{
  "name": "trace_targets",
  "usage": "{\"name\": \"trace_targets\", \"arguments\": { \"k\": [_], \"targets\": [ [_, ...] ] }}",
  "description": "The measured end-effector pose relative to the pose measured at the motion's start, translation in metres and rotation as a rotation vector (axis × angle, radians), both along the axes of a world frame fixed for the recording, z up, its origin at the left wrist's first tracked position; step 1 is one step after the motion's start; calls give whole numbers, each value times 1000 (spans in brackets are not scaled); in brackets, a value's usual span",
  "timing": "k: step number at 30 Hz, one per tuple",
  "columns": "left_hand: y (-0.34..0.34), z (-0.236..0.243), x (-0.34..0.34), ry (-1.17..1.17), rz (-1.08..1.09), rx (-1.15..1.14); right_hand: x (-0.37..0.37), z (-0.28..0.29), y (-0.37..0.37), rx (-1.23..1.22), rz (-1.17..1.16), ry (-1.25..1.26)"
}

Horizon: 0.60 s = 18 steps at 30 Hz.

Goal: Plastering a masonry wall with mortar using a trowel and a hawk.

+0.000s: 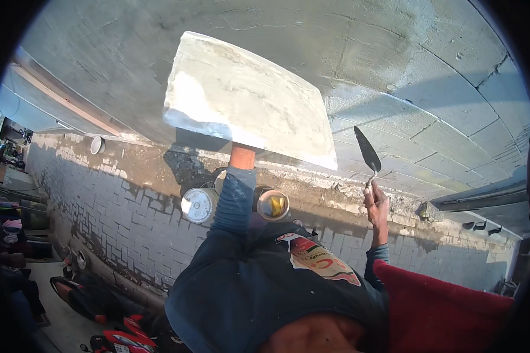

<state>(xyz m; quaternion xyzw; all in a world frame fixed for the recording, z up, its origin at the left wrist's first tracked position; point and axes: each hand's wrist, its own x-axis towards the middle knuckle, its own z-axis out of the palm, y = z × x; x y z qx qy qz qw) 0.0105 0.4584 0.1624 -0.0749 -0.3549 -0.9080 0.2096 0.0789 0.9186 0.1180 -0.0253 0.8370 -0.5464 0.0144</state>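
My left hand (242, 156) is mostly hidden behind a wide, pale plasterer's hawk (253, 103), with only its wrist showing below the lower edge. The hawk is held up in front of the wall, and its face is smeared with grey-white plaster. In my right hand (378, 206) is a pointing trowel (367, 149), gripped by its handle with the dark blade pointing up and away. The trowel is apart from the hawk. Beyond both tools stands a grey wall (394, 112), with smooth plaster on the left and block joints showing on the right.
A white-topped bucket (198, 206) and an open bucket (273, 203) with something yellow inside stand near the wall's foot. Farther left is a small white bucket (98, 145) on the paving (138, 220). A red motorbike (129, 340) stands behind at lower left. Red cloth (436, 312) hangs at lower right.
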Motion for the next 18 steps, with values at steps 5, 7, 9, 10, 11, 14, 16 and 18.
{"name": "trace_targets", "arguments": {
  "k": [5, 7, 9, 10, 11, 14, 16, 18],
  "targets": [
    [-57, 24, 72, -131, 118, 113, -46, 119, -69, 338, 410, 513],
    [-83, 16, 95, -146, 180, 150, -70, 142, -107, 333, 593, 655],
    [-104, 3, 114, -165, 241, 181, -98, 150, -150, 309, 838, 858],
    [-111, -9, 126, -184, 268, 202, -108, 154, -179, 299, 872, 876],
    [-118, -19, 136, -198, 290, 221, -115, 158, -211, 315, 949, 951],
    [-144, -42, 164, -237, 344, 281, -128, 165, -315, 348, 1098, 1048],
    [-171, -47, 180, -251, 375, 292, -137, 159, -388, 290, 1171, 1038],
    [-209, -50, 188, -255, 403, 296, -134, 161, -456, 329, 1181, 1026]
  ]
}}
